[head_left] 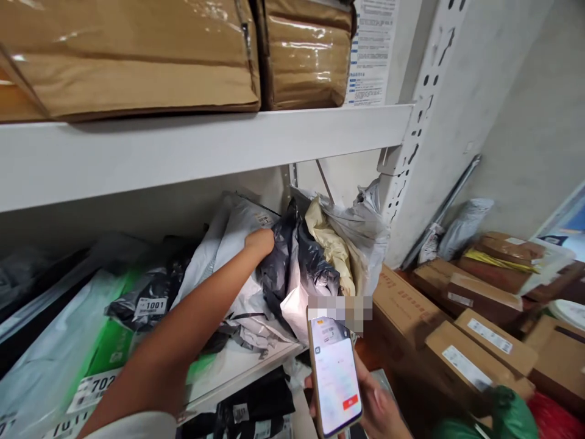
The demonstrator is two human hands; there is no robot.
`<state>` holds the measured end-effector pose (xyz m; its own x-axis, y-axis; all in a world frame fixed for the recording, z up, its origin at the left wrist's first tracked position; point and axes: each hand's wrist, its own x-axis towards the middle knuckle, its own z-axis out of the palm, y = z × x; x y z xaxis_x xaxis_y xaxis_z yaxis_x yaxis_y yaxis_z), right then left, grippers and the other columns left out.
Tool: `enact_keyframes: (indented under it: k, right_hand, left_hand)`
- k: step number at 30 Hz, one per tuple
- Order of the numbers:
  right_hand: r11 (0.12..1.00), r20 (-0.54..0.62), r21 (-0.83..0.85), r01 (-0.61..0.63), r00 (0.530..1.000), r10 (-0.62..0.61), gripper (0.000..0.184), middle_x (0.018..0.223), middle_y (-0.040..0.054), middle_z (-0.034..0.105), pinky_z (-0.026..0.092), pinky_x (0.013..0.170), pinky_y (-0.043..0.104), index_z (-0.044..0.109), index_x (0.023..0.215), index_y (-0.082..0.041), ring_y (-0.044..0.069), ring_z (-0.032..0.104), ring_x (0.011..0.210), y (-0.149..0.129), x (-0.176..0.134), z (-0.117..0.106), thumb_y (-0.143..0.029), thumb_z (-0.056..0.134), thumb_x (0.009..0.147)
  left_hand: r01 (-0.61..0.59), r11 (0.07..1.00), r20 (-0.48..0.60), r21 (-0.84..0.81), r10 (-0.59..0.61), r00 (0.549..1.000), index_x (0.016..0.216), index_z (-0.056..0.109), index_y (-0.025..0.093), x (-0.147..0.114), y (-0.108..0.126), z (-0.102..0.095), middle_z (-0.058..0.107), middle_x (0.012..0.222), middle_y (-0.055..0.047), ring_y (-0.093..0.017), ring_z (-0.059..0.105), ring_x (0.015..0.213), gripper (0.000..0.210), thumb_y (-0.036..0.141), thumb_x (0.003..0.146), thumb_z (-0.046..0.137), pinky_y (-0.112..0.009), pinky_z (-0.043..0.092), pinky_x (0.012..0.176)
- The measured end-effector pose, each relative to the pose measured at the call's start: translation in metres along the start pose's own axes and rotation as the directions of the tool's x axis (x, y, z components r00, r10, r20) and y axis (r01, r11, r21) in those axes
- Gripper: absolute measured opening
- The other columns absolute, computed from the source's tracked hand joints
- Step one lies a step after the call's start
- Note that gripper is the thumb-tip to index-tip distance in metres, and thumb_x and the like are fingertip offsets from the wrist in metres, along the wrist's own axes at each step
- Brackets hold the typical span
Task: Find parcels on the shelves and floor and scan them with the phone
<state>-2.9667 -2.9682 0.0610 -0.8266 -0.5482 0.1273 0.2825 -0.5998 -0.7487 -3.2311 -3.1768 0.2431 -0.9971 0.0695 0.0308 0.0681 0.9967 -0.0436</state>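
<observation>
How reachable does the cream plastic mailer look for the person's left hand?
Likely yes: the left hand is nearby and the cream plastic mailer shows at the top, though dark plastic mailers stand between them.

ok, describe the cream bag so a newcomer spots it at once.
Find the white shelf beam under the big brown parcels. Below its right end, to the right of the left hand, the cream bag sits between a black bag and a pale grey bag. Its yellowish tone sets it apart from both.

White shelving with a slotted upright stands beside a pale grey wall and reddish-brown floor.
</observation>
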Motion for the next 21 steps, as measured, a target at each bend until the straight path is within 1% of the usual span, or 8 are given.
enact_keyframes:
  k: [3,6,8,10,12,14,17,21]
  right_hand:
    - [1.0,-0.059,0.004,0.025,0.998,-0.024,0.118,0.123,0.0244,0.062,0.046,0.045,0.039,0.0,0.15,-0.028,0.044,0.066,0.095,-0.002,-0.014,0.001,-0.078,0.058,0.062]
    - [0.999,-0.132,0.003,0.033,0.991,-0.032,0.124,0.123,0.0252,0.061,0.047,0.047,0.039,-0.012,0.149,-0.024,0.043,0.065,0.098,-0.007,-0.026,0.015,-0.076,0.06,0.062]
    - [0.999,-0.153,0.005,0.04,0.987,-0.039,0.126,0.124,0.0254,0.06,0.047,0.048,0.039,-0.014,0.149,-0.024,0.043,0.065,0.097,-0.009,-0.03,0.025,-0.076,0.06,0.062]
    - [0.999,-0.173,-0.01,0.043,0.984,-0.044,0.128,0.124,0.0248,0.06,0.047,0.049,0.04,-0.012,0.15,-0.024,0.043,0.065,0.096,-0.008,-0.031,0.033,-0.077,0.062,0.06]
    - [0.998,-0.189,-0.012,0.058,0.98,-0.059,0.129,0.122,0.0232,0.062,0.049,0.058,0.045,-0.006,0.151,-0.024,0.042,0.066,0.094,-0.006,-0.031,0.038,-0.077,0.064,0.056]
    - [0.997,-0.185,0.015,0.078,0.98,-0.074,0.126,0.118,0.0214,0.065,0.049,0.072,0.05,0.002,0.151,-0.024,0.04,0.067,0.093,-0.004,-0.03,0.042,-0.076,0.065,0.056]
    - [0.994,-0.151,0.07,0.088,0.985,-0.077,0.12,0.115,0.0203,0.067,0.046,0.083,0.052,0.012,0.151,-0.023,0.038,0.068,0.093,-0.005,-0.03,0.049,-0.077,0.064,0.057]
    - [0.989,-0.143,0.014,0.144,0.98,-0.141,0.109,0.119,0.0167,0.066,0.044,0.09,0.053,0.029,0.147,-0.025,0.038,0.066,0.1,-0.007,-0.033,0.052,-0.072,0.069,0.057]
  left_hand:
    - [-0.021,0.997,-0.077,0.069,0.027,0.997,0.106,0.064,0.002,-0.027,-0.009,0.009,0.066,0.106,-0.026,-0.034,0.064,0.103,0.034,0.016,0.091,0.037,-0.048,0.05,0.081]
    - [-0.148,0.982,-0.141,0.119,0.164,0.976,0.121,0.056,0.002,-0.043,-0.009,0.013,0.059,0.119,-0.03,-0.034,0.059,0.112,0.042,0.011,0.092,0.027,-0.052,0.045,0.089]
    - [-0.331,0.933,-0.084,0.145,0.345,0.935,0.12,0.059,0.013,-0.044,-0.011,0.007,0.059,0.126,-0.021,-0.027,0.055,0.119,0.037,0.019,0.092,0.034,-0.045,0.04,0.099]
    - [-0.506,0.849,0.049,0.154,0.505,0.862,0.103,0.067,0.023,-0.038,-0.016,-0.004,0.066,0.118,-0.009,-0.02,0.057,0.115,0.025,0.024,0.086,0.049,-0.032,0.04,0.1]
    - [-0.572,0.802,0.159,0.171,0.551,0.819,0.087,0.072,0.024,-0.028,-0.02,-0.017,0.072,0.104,-0.006,-0.018,0.063,0.103,0.017,0.024,0.08,0.056,-0.026,0.044,0.094]
    - [-0.544,0.81,0.197,0.22,0.509,0.838,0.078,0.073,0.02,-0.018,-0.018,-0.028,0.073,0.095,-0.01,-0.022,0.066,0.094,0.022,0.03,0.081,0.053,-0.029,0.048,0.086]
    - [-0.44,0.842,0.172,0.313,0.406,0.898,0.078,0.075,0.011,-0.011,0.006,-0.028,0.072,0.088,-0.022,-0.031,0.067,0.086,0.041,0.043,0.082,0.05,-0.039,0.053,0.077]
    - [-0.278,0.869,-0.062,0.409,0.331,0.942,0.105,0.069,0.002,-0.029,0.047,-0.002,0.066,0.102,-0.032,-0.043,0.06,0.1,0.042,0.028,0.081,0.046,-0.061,0.047,0.079]
